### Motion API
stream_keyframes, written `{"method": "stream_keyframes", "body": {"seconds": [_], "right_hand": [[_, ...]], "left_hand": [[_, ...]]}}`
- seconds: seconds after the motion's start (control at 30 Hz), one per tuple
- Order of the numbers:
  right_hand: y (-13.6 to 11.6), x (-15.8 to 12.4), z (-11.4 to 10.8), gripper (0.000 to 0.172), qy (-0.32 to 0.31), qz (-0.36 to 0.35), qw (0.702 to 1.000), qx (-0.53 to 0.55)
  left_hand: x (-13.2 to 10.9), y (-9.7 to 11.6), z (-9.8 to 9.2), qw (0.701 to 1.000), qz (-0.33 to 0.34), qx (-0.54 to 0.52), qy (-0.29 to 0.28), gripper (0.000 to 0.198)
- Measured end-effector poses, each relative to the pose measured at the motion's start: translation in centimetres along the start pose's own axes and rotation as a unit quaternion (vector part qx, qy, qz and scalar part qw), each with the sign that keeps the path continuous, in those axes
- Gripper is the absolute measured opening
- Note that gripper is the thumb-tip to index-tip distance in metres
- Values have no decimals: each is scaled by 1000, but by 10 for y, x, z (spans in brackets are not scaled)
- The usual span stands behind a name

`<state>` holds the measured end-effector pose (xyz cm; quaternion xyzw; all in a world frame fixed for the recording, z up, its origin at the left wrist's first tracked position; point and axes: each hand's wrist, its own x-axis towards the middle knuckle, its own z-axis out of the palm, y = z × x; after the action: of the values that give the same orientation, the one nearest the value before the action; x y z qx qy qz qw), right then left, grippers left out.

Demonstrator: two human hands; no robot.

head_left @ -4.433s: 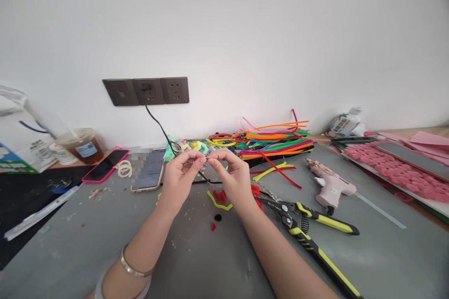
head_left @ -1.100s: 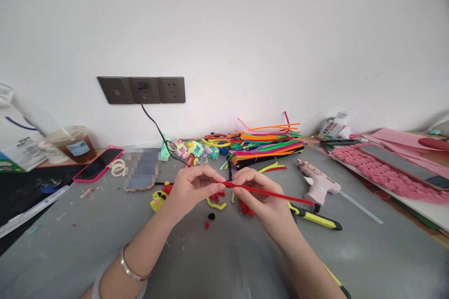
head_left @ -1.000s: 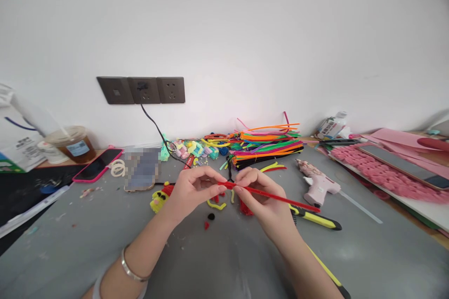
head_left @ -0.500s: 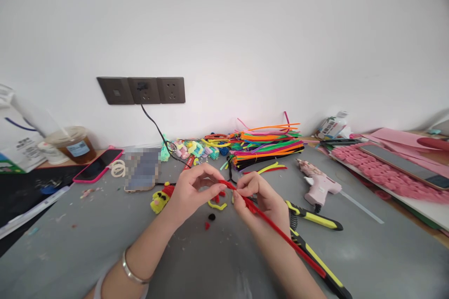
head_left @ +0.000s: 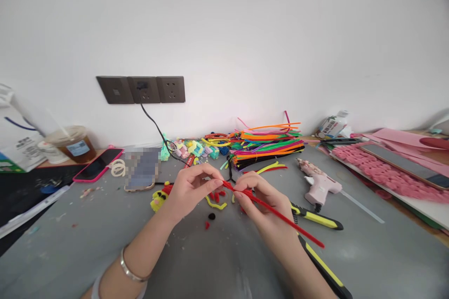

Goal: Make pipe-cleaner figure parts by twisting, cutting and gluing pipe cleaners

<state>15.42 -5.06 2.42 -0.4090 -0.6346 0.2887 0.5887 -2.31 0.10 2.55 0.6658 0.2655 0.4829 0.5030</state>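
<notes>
Both my hands hold one long red pipe cleaner (head_left: 280, 216) over the grey table (head_left: 105, 224). My left hand (head_left: 191, 189) pinches its left end between thumb and forefinger. My right hand (head_left: 264, 201) is closed round the stem just right of that, and the free end slants down to the right over my wrist. Under my hands lie a bent yellow piece (head_left: 215, 205), small red bits and a black pom-pom (head_left: 211, 216). A small yellow and red pipe-cleaner figure (head_left: 159, 197) lies just left of my left hand.
A stack of coloured pipe cleaners (head_left: 266, 145) lies by the wall. Yellow-handled pliers (head_left: 315, 217) and a pink glue gun (head_left: 319, 184) lie to the right, pink felt pieces (head_left: 386, 173) beyond them. At left are two phones (head_left: 142, 168) and an iced drink cup (head_left: 73, 142).
Since a second ago the pipe cleaner's free end swung down toward my right forearm, then lifted a little. My hands stayed together in the same spot, still pinching it.
</notes>
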Motion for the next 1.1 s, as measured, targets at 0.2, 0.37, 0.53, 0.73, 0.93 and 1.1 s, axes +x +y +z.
{"method": "stream_keyframes", "body": {"seconds": [0.2,0.37,0.53,0.73,0.93,1.1], "right_hand": [[2,1,-9,17,-50,46,996,57],[7,1,-9,18,-65,89,987,120],[4,2,-16,16,-112,103,978,140],[-1,2,-22,16,-218,126,946,203],[-2,4,-20,22,-281,147,913,255],[-1,4,-19,21,-312,155,893,285]], "left_hand": [[1,0,-3,996,-55,-54,-48,20],[0,1,-5,993,-75,-70,-61,19],[0,5,-3,990,-89,-78,-78,22],[-2,6,-1,974,-117,-129,-146,23],[-4,5,-2,957,-145,-167,-187,23],[-5,7,-3,946,-144,-178,-230,24]]}}
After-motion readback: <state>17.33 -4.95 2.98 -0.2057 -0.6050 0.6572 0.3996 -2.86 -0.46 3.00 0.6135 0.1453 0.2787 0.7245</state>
